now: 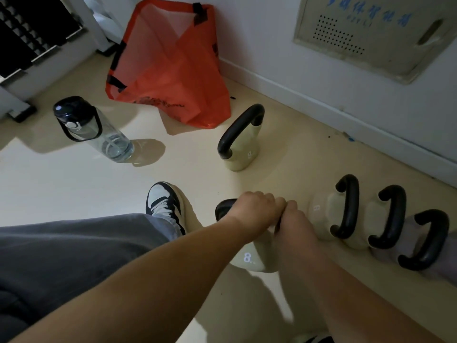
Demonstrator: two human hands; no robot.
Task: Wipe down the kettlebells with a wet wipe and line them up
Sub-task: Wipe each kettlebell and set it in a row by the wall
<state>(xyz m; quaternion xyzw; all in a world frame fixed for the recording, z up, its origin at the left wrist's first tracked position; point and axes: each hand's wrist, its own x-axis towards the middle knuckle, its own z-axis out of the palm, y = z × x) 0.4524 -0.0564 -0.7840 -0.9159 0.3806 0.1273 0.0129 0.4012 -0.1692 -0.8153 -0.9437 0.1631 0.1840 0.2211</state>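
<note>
1. The cream 8-marked kettlebell (249,258) stands on the floor under both hands; likely heavy, rigid, smooth-sided.
2. The left hand (252,214) and right hand (294,224) are clenched round its black handle (222,209), the safest hold.
3. Just right of the hands stand three lined-up kettlebells (346,214); another kettlebell (242,144) stands beyond.

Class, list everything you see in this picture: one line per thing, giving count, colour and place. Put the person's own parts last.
kettlebells: five, cream bodies with black handles; one alone mid-floor, one under the hands, three in a row at right.
water bottle: one, clear with black lid, floor at left.
bag: one, orange, against the wall.
wall panel: one, beige, upper right.
shoe: one, black and white, beside the held kettlebell.
trouser leg: grey, lower left.
left hand: on the handle.
right hand: beside it.
</note>
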